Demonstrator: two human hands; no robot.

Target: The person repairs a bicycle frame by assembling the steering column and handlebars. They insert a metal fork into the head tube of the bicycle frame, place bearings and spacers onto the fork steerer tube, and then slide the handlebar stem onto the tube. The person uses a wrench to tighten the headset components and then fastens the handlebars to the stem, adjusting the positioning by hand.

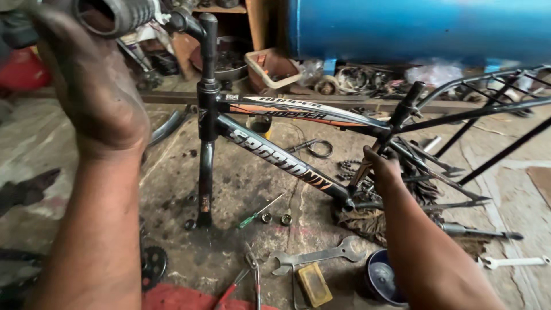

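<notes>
A black bicycle frame (275, 150) with orange and white markings stands upright on its fork (205, 183) on the dirty concrete floor. My left hand (94, 86), greasy, is raised at upper left and closed around the grey rubber handlebar grip (115, 14). My right hand (381, 169) reaches down and grips the frame's seat tube (402, 112) near where the rear stays meet. A black rear carrier rack (488, 103) extends to the right.
On the floor lie a large double-ended spanner (318, 255), a green-handled screwdriver (255, 215), red-handled pliers (238, 281), small nuts (275, 219), a sprocket (154, 264), a round blue tin (381, 275) and a greasy rag (367, 221). A blue tank (413, 26) stands behind.
</notes>
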